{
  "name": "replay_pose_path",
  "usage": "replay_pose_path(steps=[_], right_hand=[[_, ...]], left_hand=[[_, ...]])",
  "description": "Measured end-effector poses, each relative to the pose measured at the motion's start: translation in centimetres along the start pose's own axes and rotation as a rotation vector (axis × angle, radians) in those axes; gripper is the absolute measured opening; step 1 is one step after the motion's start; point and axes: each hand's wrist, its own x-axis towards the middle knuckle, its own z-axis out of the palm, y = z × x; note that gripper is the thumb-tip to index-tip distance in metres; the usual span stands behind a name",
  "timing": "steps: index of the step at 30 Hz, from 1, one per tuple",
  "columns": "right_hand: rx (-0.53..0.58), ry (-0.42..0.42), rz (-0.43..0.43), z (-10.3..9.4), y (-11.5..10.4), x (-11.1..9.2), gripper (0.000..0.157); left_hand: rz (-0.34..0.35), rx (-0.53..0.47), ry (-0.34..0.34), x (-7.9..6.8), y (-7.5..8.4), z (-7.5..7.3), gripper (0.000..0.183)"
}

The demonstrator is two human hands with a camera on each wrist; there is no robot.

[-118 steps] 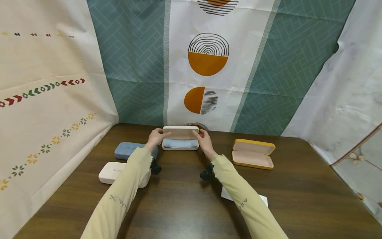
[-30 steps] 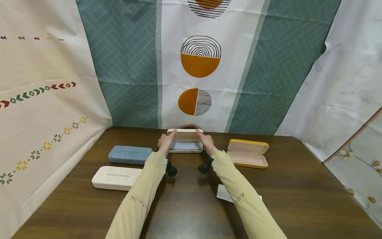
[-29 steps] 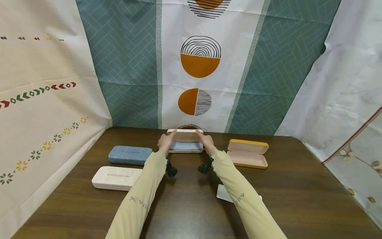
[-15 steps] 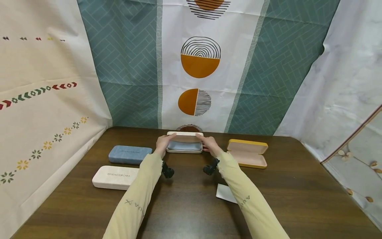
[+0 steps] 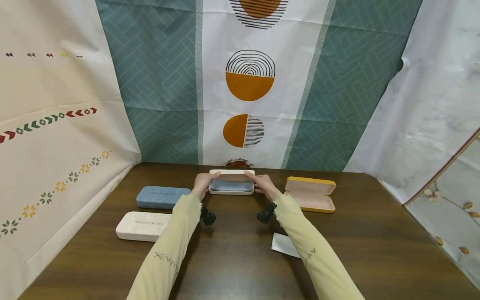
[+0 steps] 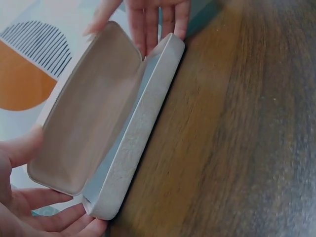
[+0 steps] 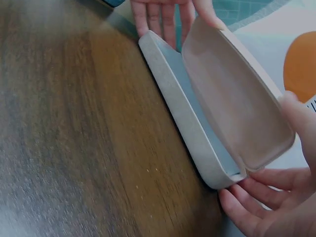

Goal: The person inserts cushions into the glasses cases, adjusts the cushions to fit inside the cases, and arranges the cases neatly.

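A white glasses case (image 5: 231, 193) stands at the back middle of the table with its lid (image 6: 91, 111) part raised, pinkish lining facing the person. Inside its base lies a folded light-blue cloth (image 5: 231, 186). My left hand (image 5: 202, 183) grips the left end, thumb on the lid's edge and fingers along the base's end. At the other end my right hand (image 5: 264, 184) holds it the same way, its thumb (image 7: 296, 111) on the lid's rim. Both wrist views show the base (image 7: 182, 116) close over the wooden tabletop.
To the left lie a closed blue glasses case (image 5: 162, 197) and a closed white glasses case (image 5: 140, 226), part hidden by the left sleeve. An open yellow glasses case (image 5: 310, 191) stands right. A folded white piece (image 5: 283, 244) lies partly under the right forearm. Curtains hang behind.
The lid of the white case has tipped forward and lower, with both thumbs following it. Both hands have spread slightly apart around the case's ends. The head view has shifted a little.
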Motion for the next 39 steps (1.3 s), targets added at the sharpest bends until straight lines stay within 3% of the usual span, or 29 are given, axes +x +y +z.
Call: replay_pose_path(steps=[6,13,18,28,33,39], right_hand=[[-0.004,0.028,-0.026,0.3,0.1,-0.2,0.085],[0.012,-0.004,0.028,-0.3,0.0,0.2,0.079],[0.007,-0.044,0.035,-0.5,-0.4,0.4,0.072],[0.054,-0.144,0.058,-1.2,-1.1,0.2,0.067],[0.105,-0.127,0.078,-1.1,-1.3,0.4,0.063],[0.105,-0.113,0.093,-0.9,-1.2,0.1,0.059]], left_hand=[[-0.019,0.011,-0.024,-0.2,0.3,-0.2,0.074],[-0.069,0.060,-0.086,0.3,0.6,-0.7,0.072],[-0.048,0.114,-0.115,0.5,0.9,-1.3,0.078],[-0.047,0.001,-0.102,0.4,0.7,-1.5,0.074],[0.012,0.012,-0.079,0.2,0.3,-1.2,0.067],[0.011,0.014,-0.063,0.0,-0.1,-1.1,0.070]])
